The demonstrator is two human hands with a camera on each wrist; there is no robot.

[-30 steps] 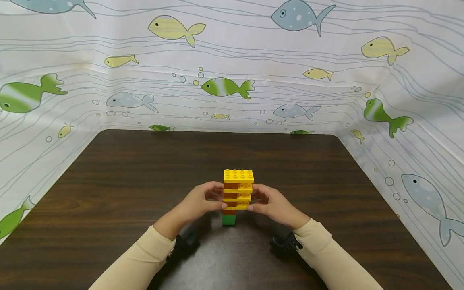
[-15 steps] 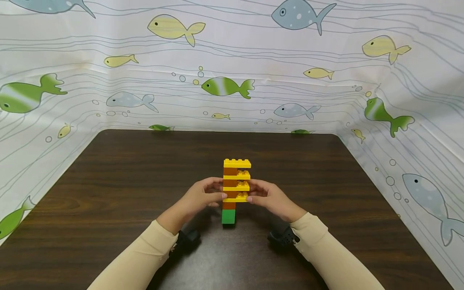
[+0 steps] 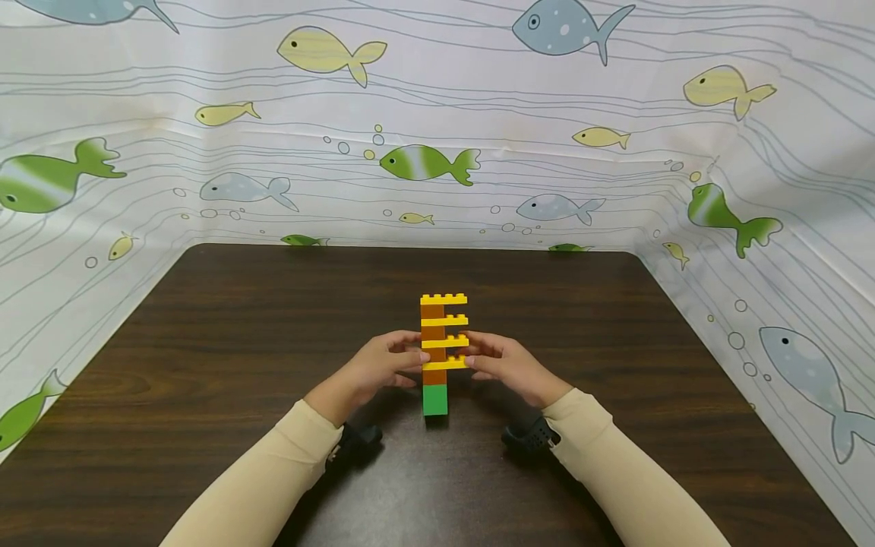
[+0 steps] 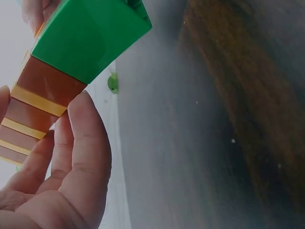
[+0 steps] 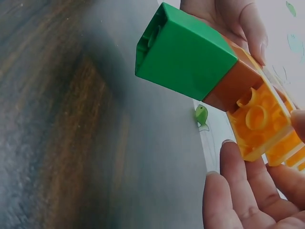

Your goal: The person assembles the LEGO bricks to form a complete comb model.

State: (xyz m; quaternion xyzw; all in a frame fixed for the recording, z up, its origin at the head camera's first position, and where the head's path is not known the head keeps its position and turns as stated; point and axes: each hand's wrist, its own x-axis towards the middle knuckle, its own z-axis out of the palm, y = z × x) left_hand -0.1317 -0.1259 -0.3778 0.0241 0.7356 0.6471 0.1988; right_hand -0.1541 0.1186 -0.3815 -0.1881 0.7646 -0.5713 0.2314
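Observation:
A toy-brick tower has a green brick at its foot, with orange bricks and longer yellow bricks alternating above. The yellow ones stick out to the right like comb teeth. On the left side, my left hand holds the tower between thumb and fingers. My right hand pinches the jutting yellow ends, thumb in front and fingers behind. From the right wrist, the hollow underside of the yellow brick shows. The open bottom of the green brick is visible too, so the tower is held off the table.
A dark wood-grain table lies beneath, with its far edge behind the tower. White cloth printed with fish hangs along the back and both sides. A black wrist device sits at each cuff.
The tower has tipped from showing its studded top to nearly upright, facing me with its side. Both hands have risen slightly with it and keep their hold.

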